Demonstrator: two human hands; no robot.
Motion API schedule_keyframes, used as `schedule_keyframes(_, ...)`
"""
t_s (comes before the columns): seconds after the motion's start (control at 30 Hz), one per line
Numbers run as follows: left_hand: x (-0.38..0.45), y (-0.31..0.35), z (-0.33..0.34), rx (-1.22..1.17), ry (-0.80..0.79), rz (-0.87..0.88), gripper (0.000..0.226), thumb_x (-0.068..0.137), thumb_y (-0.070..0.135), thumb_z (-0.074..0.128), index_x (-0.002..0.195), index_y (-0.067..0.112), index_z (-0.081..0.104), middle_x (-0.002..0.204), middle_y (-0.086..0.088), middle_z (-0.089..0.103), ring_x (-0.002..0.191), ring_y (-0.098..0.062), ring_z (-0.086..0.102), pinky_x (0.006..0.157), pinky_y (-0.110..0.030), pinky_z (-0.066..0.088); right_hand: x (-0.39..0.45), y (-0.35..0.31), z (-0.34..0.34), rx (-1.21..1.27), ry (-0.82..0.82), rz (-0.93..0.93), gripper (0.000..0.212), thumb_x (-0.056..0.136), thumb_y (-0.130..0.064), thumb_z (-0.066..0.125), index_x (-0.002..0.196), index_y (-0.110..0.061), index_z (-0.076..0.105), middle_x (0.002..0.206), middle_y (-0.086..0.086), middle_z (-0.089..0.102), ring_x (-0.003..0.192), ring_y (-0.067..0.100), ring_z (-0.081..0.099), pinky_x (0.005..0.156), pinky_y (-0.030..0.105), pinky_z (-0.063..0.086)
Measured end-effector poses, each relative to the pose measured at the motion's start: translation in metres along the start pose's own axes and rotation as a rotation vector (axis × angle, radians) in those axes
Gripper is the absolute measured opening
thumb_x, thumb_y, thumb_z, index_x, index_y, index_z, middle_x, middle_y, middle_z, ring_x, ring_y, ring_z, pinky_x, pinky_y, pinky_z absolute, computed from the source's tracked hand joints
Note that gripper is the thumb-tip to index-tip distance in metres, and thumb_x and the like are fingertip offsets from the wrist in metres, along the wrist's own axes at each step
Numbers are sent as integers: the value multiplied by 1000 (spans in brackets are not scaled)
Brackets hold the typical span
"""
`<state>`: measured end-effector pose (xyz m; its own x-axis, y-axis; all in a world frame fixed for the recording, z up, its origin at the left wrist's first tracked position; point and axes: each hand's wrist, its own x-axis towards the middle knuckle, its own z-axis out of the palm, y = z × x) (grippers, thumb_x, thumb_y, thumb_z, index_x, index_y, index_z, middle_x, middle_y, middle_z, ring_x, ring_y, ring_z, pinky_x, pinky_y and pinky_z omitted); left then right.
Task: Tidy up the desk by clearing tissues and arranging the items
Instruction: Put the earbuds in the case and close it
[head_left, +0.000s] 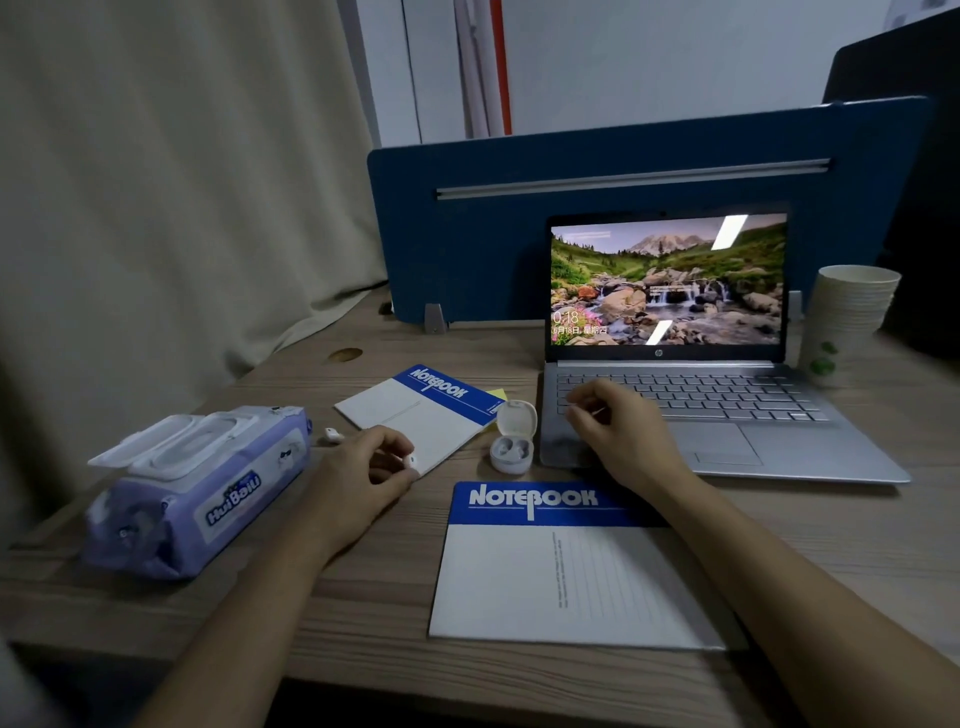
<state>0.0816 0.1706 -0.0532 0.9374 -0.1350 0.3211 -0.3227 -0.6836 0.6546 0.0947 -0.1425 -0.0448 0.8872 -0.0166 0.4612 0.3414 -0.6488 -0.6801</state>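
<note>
Near notebook (566, 577): lies flat at the front of the worktop (363, 618), cover up; the right forearm passes over its right corner.
Left hand (363, 478): fingers curled, thumb and fingertips pinching a white earbud (411, 460) at the near edge of the far notebook (415, 415). Judged to be picked up for return to the case.
Right hand (618, 426): hovers over the laptop's left palm rest, fingers curled; thumb and forefinger seem to pinch something small and pale, too small to identify.
Case (511, 439): open, lid up, between the far notebook and the laptop (727, 410), just beside both. One pale piece seems to sit inside; I cannot tell if a slot is free.
Second earbud (332, 434): loose on the worktop, between the wipes pack (202, 493) and the far notebook.
Wipes pack: on its side at the left, flip lid open. No loose tissues show on the worktop.
Far notebook: set askew, a yellow slip (496, 396) showing from under its far corner. Judged to need squaring.
Laptop: open, screen lit, against the blue divider (623, 171).
Cups (847, 322): a stack, right of the laptop.
Obstruction: the path from left hand to case looks open; the right hand is near the case.
</note>
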Motion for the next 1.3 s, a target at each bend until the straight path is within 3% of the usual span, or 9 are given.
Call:
schedule_keyframes(0.13,0,5,2,16,16,39,20,84,25,74,95,36,61,95,15,66,90,10,60,69,-10,46,-1,-2,0,23,-5,-4,11,94,-25,61,103,-22,64,95,-8,65,85,1,59,69,13,45)
schedule_keyframes(0.3,8,17,8,-119,93,90,23,86,19,72,99,35,63,100,14,67,95,6,61,77,-19,52,-2,-5,0,49,-6,12,11,95,-27,58,101,-21,65,94,-7,66,85,2,59,68,14,45)
schedule_keyframes(0.43,26,44,27,-169,15,194,23,86,18,72,98,36,65,96,17,69,95,4,64,74,-11,52,-1,-6,0,52,-4,3,12,96,-28,56,101,-21,65,93,-7,66,84,2,59,69,15,47)
schedule_keyframes(0.57,40,54,51,-188,-86,209,20,87,19,71,102,32,66,98,13,70,93,0,67,77,-19,57,0,-4,0,61,4,7,13,96,-29,56,101,-21,65,92,-8,67,84,2,60,71,18,50)
schedule_keyframes(0.77,44,39,55,-188,-65,216,19,86,23,73,102,32,68,95,16,72,91,-3,68,73,-17,56,3,-4,3,50,-13,-9,14,96,-33,55,103,-24,63,91,-11,65,82,1,59,67,17,48)
schedule_keyframes(1.0,40,45,59,-168,-80,260,22,86,19,73,107,25,70,100,15,71,94,-5,67,79,-18,54,1,-6,2,45,-6,1,13,96,-31,55,103,-24,64,91,-12,64,82,1,59,70,21,50)
schedule_keyframes(1.2,37,33,39,-169,41,175,19,88,21,70,102,35,69,98,20,69,94,4,63,70,-10,50,-2,-6,-2,66,-4,35,15,96,-32,55,104,-23,65,91,-11,65,82,2,59,72,24,52)
schedule_keyframes(1.3,31,14,21,-104,101,122,20,91,23,67,103,39,66,104,21,65,96,4,60,72,-16,48,-2,-6,-2,66,-11,33,14,96,-32,55,104,-23,64,92,-10,66,83,3,60,72,24,53)
